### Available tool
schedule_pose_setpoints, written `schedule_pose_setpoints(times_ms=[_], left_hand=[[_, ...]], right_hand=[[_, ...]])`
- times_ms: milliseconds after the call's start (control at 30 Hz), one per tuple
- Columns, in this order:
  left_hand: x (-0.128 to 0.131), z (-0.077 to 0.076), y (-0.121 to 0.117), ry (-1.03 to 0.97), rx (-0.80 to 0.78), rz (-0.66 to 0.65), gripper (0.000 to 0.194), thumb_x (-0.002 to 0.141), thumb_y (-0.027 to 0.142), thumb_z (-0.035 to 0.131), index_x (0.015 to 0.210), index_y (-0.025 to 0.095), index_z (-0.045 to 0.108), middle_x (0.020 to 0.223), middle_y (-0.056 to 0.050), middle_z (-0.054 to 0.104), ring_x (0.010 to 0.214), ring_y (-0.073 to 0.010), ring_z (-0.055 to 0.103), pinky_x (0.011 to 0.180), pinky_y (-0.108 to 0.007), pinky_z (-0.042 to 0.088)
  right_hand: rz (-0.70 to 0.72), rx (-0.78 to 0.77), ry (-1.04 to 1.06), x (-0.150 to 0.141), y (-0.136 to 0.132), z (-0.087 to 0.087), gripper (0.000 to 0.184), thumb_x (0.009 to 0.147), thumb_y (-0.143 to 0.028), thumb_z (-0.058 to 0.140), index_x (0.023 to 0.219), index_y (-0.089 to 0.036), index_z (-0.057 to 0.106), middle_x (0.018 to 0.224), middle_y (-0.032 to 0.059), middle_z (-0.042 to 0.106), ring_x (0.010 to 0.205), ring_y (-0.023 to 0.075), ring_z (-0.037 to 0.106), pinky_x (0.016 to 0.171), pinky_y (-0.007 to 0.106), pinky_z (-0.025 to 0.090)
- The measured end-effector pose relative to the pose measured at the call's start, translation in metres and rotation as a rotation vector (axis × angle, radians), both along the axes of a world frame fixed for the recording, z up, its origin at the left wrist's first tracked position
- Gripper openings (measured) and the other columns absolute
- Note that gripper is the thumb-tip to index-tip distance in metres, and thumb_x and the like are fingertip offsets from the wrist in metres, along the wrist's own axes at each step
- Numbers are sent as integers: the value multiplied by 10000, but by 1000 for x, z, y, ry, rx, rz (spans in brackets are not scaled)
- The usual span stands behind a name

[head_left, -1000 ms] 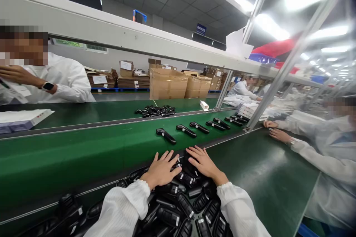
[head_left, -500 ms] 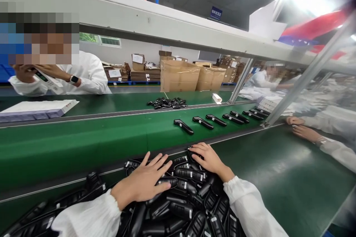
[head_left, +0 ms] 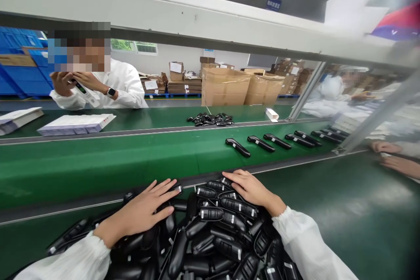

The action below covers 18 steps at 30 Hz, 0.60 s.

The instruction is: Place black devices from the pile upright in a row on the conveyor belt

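Note:
A big heap of black plastic handle-shaped casings (head_left: pixel 210 214), many with small white labels, lies in front of me. My left hand (head_left: pixel 144 210) rests over the heap's left side, palm down, with its fingers stretched toward the far edge and the thumb apart. Lying on the heap's far right edge is my right hand (head_left: pixel 249 189), its fingers extended over the casings and touching them. Neither hand is wrapped round a casing. The parts under both palms are hidden.
A green conveyor belt (head_left: pixel 108 162) runs across beyond the heap, bearing a row of black angled devices (head_left: pixel 260 143). Behind it are a small pile of black parts (head_left: pixel 211 119) and white boxes (head_left: pixel 77 124). A co-worker (head_left: pixel 126 81) sits opposite; another person's hands (head_left: pixel 398 159) are at right.
My left hand has moved left across the heap, uncovering casings in the middle. My right hand stays at the far right edge. The view has turned slightly left.

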<state>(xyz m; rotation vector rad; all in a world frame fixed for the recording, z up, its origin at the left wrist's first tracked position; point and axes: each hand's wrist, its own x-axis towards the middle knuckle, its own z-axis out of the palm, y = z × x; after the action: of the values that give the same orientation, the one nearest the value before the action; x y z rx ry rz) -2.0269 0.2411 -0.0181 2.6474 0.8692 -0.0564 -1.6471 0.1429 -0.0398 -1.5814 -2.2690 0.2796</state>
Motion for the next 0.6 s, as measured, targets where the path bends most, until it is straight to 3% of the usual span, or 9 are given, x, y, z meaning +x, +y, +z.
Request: schedule_pose_setpoints(times_ms=[100, 200, 300, 400, 500, 600], left_hand=[[-18, 9, 0, -11, 16, -75, 460, 978, 541, 407, 1424, 431, 383, 1572, 41, 228, 1446, -275, 230, 1181, -556, 185], [-19, 16, -7, -8, 57, -65, 436, 968, 533, 439, 1387, 414, 455, 1545, 33, 315, 1420, -275, 304, 1168, -544, 247], [-5, 15, -18, -15, 121, -64, 522, 964, 538, 440, 1456, 394, 340, 1567, -3, 265, 1430, -282, 282, 1166, -575, 218], [2, 9, -22, -16, 138, -143, 581, 964, 515, 455, 1489, 385, 241, 1574, -29, 230, 1438, -294, 248, 1158, -596, 205], [-10, 12, -24, -35, 199, -237, 564, 965, 441, 489, 1482, 367, 277, 1540, -25, 325, 1417, -262, 309, 1179, -550, 188], [-18, 24, -43, -127, 395, -246, 590, 942, 380, 532, 1485, 313, 310, 1526, -45, 362, 1399, -249, 356, 1190, -505, 203]], right_hand=[[43, -27, -59, -9, 3, 12, 466, 1017, -323, 344, 1483, -342, 342, 1359, 42, 553, 1204, 207, 502, 1000, 398, 431], [72, -67, -104, -16, 8, 19, 469, 1018, -420, 344, 1484, -380, 318, 1427, 9, 502, 1317, 234, 422, 1059, 453, 371], [125, -95, -105, -22, 16, 18, 502, 1003, -504, 352, 1488, -386, 303, 1483, -17, 435, 1405, 245, 321, 1141, 493, 260], [208, -117, -104, -33, 25, 13, 541, 990, -547, 363, 1496, -370, 288, 1512, -22, 385, 1434, 236, 274, 1188, 497, 164], [281, -137, -104, -47, 30, 9, 551, 997, -554, 329, 1505, -351, 266, 1531, -29, 345, 1461, 226, 201, 1202, 503, 105], [344, -159, -96, -57, 33, 10, 565, 996, -570, 304, 1513, -353, 231, 1545, -24, 315, 1474, 236, 143, 1195, 547, 43]])
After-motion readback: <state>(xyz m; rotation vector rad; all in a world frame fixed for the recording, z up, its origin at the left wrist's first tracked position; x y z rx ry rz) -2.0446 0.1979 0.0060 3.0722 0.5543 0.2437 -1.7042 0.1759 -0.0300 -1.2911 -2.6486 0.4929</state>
